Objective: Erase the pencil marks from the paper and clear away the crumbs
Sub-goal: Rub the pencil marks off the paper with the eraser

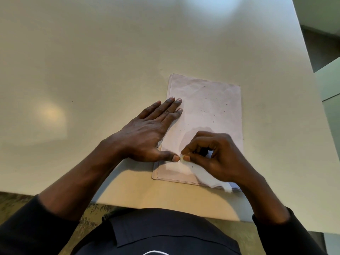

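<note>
A small stack of white paper (219, 100) lies on the pale table, right of centre. Dark eraser crumbs (213, 109) are scattered over the upper half of the top sheet. My left hand (147, 133) lies flat with straight fingers on the paper's left edge, its thumb near the lower part of the sheet. My right hand (211, 153) rests on the lower part of the paper, and its curled fingers pinch a small pale eraser (181, 157) right beside my left thumb tip. No pencil marks are plain to see.
The cream table (92, 70) stretches far to the left and back. Its right edge (311, 57) runs close to the paper, and its near edge lies just below the stack. My dark sleeves and torso fill the bottom of the view.
</note>
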